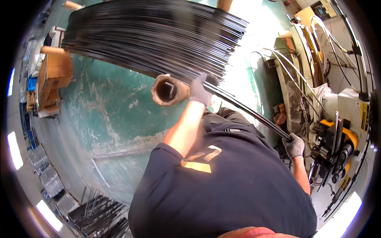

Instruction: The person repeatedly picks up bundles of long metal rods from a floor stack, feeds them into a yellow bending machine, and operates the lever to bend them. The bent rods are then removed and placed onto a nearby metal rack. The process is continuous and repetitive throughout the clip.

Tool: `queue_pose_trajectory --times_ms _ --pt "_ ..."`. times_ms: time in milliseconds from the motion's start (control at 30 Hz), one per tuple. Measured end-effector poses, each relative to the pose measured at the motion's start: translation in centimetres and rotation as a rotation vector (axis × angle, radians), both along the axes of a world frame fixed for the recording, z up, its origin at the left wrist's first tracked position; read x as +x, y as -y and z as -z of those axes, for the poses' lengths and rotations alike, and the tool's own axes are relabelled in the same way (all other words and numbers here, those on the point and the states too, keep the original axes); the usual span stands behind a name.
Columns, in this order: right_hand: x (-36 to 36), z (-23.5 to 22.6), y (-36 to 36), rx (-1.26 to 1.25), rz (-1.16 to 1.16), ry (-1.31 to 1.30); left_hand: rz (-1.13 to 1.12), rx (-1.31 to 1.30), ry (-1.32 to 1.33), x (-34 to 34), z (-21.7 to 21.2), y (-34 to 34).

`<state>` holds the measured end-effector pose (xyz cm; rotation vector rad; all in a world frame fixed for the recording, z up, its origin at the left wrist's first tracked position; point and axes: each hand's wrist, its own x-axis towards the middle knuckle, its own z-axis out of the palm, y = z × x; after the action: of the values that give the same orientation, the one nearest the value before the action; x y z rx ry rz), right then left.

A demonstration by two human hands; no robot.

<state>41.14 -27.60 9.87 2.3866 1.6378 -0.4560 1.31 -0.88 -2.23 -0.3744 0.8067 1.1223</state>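
A few long, thin black metal rods (250, 113) slant across in front of my body. My left hand (200, 90), in a grey glove and slightly blurred, is closed around them beside the large stack. My right hand (294, 146), also gloved in grey, grips the same rods near their right end. Many similar black rods (158, 35) lie side by side in a wide stack at the top, their right ends uneven. Just left of my left hand is a thick cardboard tube (170, 90), its hollow end toward me with a bent light piece inside.
Machinery with yellow and black parts (341, 144) stands close on the right, with white hoses (293, 75) looping beside it. Cardboard boxes (57, 71) sit at the left. More dark metal bars (97, 214) lie at lower left on the worn green floor (123, 123).
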Motion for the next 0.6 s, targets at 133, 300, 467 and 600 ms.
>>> queue_pose_trajectory --times_ms 133,300,467,600 --pt "0.8 3.7 3.9 0.321 -0.01 0.11 0.191 0.128 -0.1 0.4 -1.3 2.7" --pt "5.2 5.3 9.4 0.276 0.103 0.099 0.268 0.053 -0.016 3.1 -5.2 5.7" --pt "14.6 7.0 21.7 0.178 0.436 0.235 0.099 0.419 -0.124 3.0 -12.0 1.7" --pt "20.6 11.2 31.2 0.087 0.974 0.394 0.241 0.565 -0.169 10.9 -17.5 1.8"
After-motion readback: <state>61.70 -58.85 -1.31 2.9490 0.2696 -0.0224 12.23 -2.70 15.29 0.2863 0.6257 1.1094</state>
